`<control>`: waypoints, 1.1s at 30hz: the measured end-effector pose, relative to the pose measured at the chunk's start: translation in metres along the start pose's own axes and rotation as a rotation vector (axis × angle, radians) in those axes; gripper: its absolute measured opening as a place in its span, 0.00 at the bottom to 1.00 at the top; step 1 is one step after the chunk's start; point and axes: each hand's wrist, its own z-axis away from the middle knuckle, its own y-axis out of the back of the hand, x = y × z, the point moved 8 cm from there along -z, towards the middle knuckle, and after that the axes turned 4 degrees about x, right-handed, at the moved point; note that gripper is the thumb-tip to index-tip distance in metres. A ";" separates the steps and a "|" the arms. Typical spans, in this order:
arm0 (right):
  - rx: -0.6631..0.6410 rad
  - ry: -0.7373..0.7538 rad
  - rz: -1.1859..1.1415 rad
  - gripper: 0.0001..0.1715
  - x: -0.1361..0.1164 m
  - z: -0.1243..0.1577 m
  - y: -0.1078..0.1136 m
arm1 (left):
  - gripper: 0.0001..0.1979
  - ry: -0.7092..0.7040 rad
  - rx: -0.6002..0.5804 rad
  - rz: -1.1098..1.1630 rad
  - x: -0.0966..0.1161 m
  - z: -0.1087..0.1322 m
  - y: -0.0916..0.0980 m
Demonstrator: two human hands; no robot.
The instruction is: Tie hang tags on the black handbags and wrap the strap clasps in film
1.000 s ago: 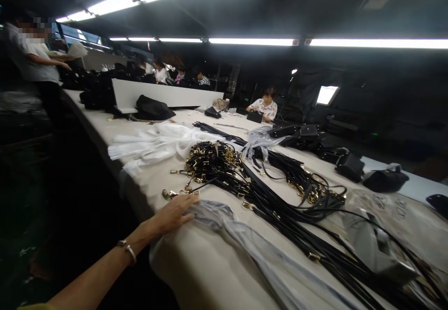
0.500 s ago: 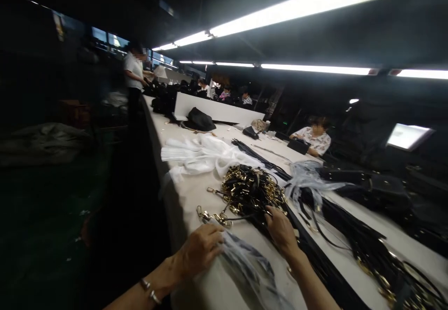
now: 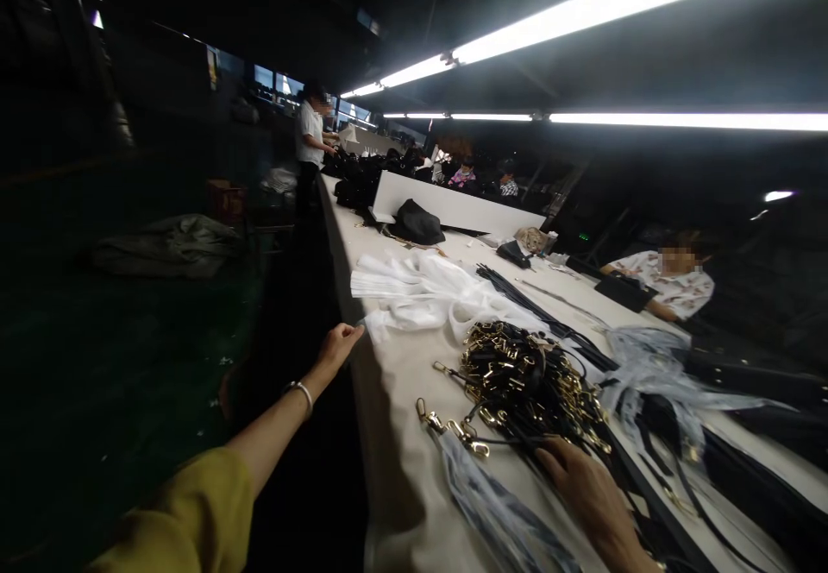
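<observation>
Long pale tabletop [image 3: 401, 383], dim strip-lit workshop.
Black straps [image 3: 527, 379], gold clasps, heaped; right hand [image 3: 579, 482] on them, fingers seemingly spread; left hand [image 3: 337, 346], fingers together, touching white bags [image 3: 420, 288].

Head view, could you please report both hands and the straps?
Left hand open, at corner of white plastic bags. Right hand on black strap pile, grip unclear. Clear sleeves beside it.

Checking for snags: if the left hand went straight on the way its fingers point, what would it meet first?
Probably the white plastic bags; the left hand looks almost at their near corner, though depth is unclear.
</observation>
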 end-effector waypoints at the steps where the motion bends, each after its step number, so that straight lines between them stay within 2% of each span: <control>1: -0.031 0.002 -0.004 0.23 -0.005 0.002 0.000 | 0.17 0.006 -0.021 -0.012 0.002 -0.001 -0.010; 4: -0.093 0.009 -0.008 0.17 -0.020 0.009 0.002 | 0.14 0.016 -0.082 -0.071 0.010 0.000 -0.039; 7: -0.091 0.039 -0.012 0.14 -0.034 0.016 0.003 | 0.11 0.014 -0.114 -0.132 0.014 0.002 -0.053; 10: -0.059 0.039 -0.027 0.11 -0.040 0.023 0.002 | 0.09 -0.033 -0.113 -0.178 0.013 0.005 -0.050; 13: -0.054 0.018 -0.084 0.08 -0.041 0.026 -0.002 | 0.06 -0.156 -0.092 -0.200 0.015 0.013 -0.038; 17: -0.111 -0.028 -0.210 0.19 -0.049 0.028 -0.012 | 0.21 -0.352 -0.173 -0.207 0.027 0.023 -0.035; 21: -0.127 -0.082 -0.309 0.21 -0.058 0.033 -0.020 | 0.18 -0.433 -0.234 -0.195 0.040 0.020 -0.038; 27: -0.036 -0.177 -0.442 0.28 -0.051 0.049 0.002 | 0.09 -0.389 -0.233 -0.046 0.052 -0.005 -0.032; 33: 0.014 -0.328 -0.683 0.36 -0.030 0.064 0.036 | 0.03 -0.188 -0.204 0.260 0.053 -0.014 -0.015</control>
